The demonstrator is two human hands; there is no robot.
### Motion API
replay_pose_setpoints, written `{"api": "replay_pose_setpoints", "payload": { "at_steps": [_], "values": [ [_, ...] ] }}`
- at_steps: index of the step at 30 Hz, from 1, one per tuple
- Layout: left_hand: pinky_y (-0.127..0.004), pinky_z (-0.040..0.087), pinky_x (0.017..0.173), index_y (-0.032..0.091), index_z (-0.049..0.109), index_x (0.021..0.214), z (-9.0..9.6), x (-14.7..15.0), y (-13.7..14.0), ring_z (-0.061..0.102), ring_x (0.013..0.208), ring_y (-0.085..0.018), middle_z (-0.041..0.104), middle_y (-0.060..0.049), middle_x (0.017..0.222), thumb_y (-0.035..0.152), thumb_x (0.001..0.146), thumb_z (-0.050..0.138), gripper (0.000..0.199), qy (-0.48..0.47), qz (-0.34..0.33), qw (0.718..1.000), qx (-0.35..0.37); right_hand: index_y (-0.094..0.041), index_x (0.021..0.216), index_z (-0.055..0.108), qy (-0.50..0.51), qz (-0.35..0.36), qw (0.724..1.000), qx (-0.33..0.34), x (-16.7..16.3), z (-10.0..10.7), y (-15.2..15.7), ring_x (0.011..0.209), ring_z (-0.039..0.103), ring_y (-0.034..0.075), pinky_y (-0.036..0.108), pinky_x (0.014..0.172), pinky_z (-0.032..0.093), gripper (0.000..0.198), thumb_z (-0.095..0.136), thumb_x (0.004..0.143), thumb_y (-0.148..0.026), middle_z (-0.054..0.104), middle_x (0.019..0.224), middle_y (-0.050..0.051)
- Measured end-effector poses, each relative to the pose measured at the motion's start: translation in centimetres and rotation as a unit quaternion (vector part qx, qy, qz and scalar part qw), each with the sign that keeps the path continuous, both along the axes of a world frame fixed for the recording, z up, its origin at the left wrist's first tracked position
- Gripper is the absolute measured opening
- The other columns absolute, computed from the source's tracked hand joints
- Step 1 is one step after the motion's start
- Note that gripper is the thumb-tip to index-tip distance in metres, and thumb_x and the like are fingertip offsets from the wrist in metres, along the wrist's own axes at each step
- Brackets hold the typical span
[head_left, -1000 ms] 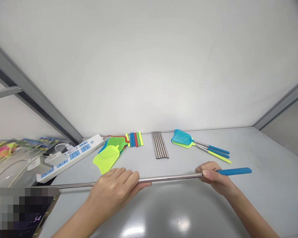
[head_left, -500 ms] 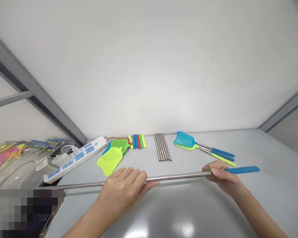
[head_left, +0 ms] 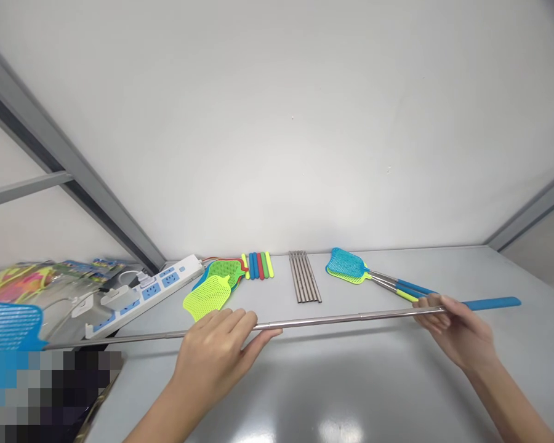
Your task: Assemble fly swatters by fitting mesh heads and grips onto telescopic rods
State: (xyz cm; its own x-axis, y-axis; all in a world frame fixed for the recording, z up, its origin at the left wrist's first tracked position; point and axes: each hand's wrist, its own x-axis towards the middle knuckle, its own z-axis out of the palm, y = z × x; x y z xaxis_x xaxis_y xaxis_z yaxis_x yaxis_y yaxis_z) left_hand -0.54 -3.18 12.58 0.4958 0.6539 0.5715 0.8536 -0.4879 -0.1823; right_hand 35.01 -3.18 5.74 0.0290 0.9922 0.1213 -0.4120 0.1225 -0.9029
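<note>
A fly swatter [head_left: 318, 320] with a long telescopic metal rod stretches across the view above the table. Its blue mesh head [head_left: 10, 326] shows at the left edge, and its blue grip [head_left: 493, 303] points right. My left hand [head_left: 219, 347] is closed round the rod left of the middle. With fingers and thumb, my right hand [head_left: 457, 326] grips the rod's right end beside the blue grip. Behind lie several metal rods [head_left: 305, 277] side by side, and finished-looking swatters [head_left: 348, 266] with blue and yellow-green handles, partly hidden by my right hand.
Loose mesh swatter heads [head_left: 207, 295] overlap at the back left, beside a row of coloured handle grips [head_left: 261, 266]. A white power strip [head_left: 157, 292] with plugs lies left, near plastic-wrapped goods [head_left: 23, 283]. A wall [head_left: 277, 154] rises behind the grey table [head_left: 351, 381].
My right hand has moved right with the blue grip, and more of the telescopic rod shows between my hands. The blue mesh head has come into view at the left.
</note>
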Motion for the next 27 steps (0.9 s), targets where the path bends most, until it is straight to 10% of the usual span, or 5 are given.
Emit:
{"api": "replay_pose_setpoints", "payload": {
  "at_steps": [15,27],
  "values": [
    [-0.025,0.021,0.045,0.019,0.041,0.05,-1.6,1.6,-1.3,0.036,0.042,-0.01,0.04,0.005,0.044,0.039,0.072,0.05,0.031,-0.024,-0.043,0.999,0.003,-0.016,0.044,0.045,-0.161,0.182,0.97,-0.005,-6.3,-0.2,-0.7,0.045,0.032,0.011,0.028,0.048,0.021,0.041,0.038,0.079,-0.037,0.036,0.042,-0.001],
    [-0.025,0.025,0.048,0.019,0.049,0.063,-1.3,0.0,-1.0,0.04,0.049,-0.011,0.045,0.003,0.052,0.035,0.076,0.046,0.02,-0.03,-0.038,0.996,-0.074,-0.016,0.045,0.038,0.002,0.162,0.986,-0.046,-8.2,0.5,-1.0,0.042,0.025,0.008,0.026,0.046,0.017,0.038,0.038,0.079,-0.031,0.026,0.044,-0.004]
  ]
}}
